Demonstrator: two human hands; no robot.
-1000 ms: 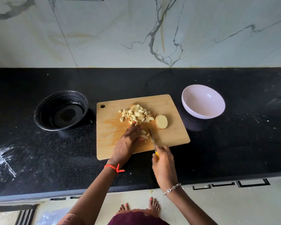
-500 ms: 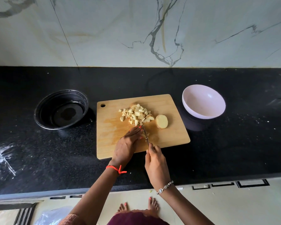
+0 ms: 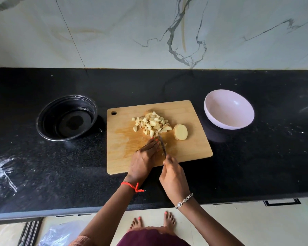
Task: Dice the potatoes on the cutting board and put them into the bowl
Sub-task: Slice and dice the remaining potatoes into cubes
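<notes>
Scanning the black bench (image 3: 256,166): cutting board (image 3: 124,139) at centre, pink bowl (image 3: 229,112) at its 2 o'clock, empty. Our left grip (image 3: 144,157) presses flat-fingered on potato hidden beneath it. Our right grip (image 3: 172,176) is closed round the handle. Diced pile (image 3: 152,124) sits at the board's 12 o'clock, uncut half (image 3: 180,132) at 1. The knife (image 3: 162,144), drawn back a second ago, now runs beside the left fingers (image 3: 152,143): we judge dicing unfinished.
</notes>
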